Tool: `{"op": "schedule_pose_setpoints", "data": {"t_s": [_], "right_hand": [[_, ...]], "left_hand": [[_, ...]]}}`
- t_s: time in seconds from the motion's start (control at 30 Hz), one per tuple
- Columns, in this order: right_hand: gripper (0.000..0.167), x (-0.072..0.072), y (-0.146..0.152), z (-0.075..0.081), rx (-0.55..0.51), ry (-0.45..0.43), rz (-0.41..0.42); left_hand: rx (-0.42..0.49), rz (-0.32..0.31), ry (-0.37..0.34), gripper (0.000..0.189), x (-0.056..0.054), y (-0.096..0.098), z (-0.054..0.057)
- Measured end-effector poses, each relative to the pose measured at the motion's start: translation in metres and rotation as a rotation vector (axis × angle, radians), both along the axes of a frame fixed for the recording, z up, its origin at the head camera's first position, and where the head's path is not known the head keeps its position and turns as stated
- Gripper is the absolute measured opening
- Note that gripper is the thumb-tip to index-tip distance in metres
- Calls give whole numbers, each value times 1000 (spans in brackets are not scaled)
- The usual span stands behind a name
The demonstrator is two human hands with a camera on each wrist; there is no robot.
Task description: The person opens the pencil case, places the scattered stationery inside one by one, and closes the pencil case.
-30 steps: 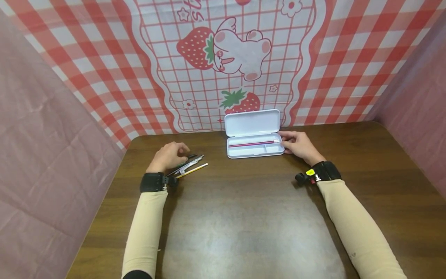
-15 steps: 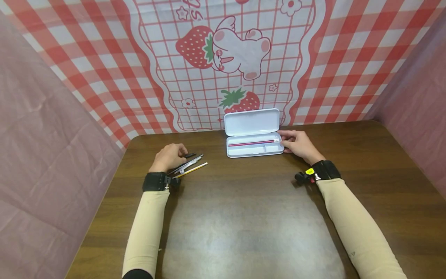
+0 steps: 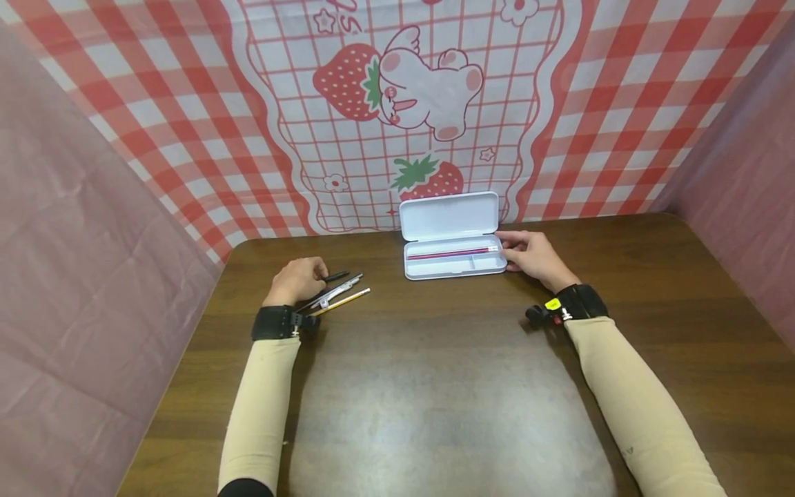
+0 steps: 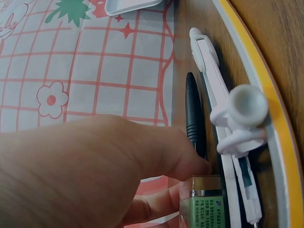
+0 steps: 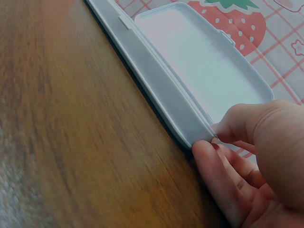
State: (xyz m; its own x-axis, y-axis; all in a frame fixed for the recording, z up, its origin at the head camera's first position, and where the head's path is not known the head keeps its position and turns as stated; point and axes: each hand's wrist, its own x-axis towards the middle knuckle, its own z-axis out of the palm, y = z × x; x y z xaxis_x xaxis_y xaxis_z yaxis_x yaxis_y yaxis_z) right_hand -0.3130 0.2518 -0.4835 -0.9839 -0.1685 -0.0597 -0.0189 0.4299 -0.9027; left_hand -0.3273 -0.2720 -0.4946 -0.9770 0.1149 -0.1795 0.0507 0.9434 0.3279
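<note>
In the head view my left hand [image 3: 295, 281] is at the left, its fingers bent down over a small group of stationery. The left wrist view shows its thumb against a black pen [image 4: 194, 111] and the end of an eraser [image 4: 205, 209] in a green wrapper. Its fingertips are partly hidden, so a firm hold on either cannot be made out. Beside them lie a white compass [image 4: 228, 118] and a yellow pencil [image 4: 273, 104]. My right hand [image 3: 533, 259] pinches the right end of an open white pencil case [image 3: 435, 274], which holds red and dark pencils [image 3: 450, 254].
The wooden table [image 3: 447, 373] has its back edge against a red-and-white checked cloth [image 3: 621, 117] with strawberry prints. Pink fabric [image 3: 81, 276] hangs on both sides. The case's raised lid [image 3: 450, 216] stands close to the cloth.
My left hand has drawn slightly left, and more of the black pen shows beyond its fingertips. The right hand stays at the end of the pencil case.
</note>
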Motion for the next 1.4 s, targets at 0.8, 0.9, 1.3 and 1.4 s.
{"op": "schedule_pose_setpoints", "data": {"t_s": [0.8, 0.9, 1.3, 1.4], "right_hand": [[53, -2, 1, -2, 1, -10, 4], [53, -2, 1, -1, 1, -9, 4], [54, 1, 1, 0, 11, -13, 12], [54, 0, 1, 0, 8, -17, 9]], "left_hand": [[-31, -107, 77, 24, -11, -8, -17], [-40, -129, 140, 25, -13, -9, -19], [21, -131, 285, 27, 39, 30, 54], [-2, -133, 363, 27, 42, 33, 57]]}}
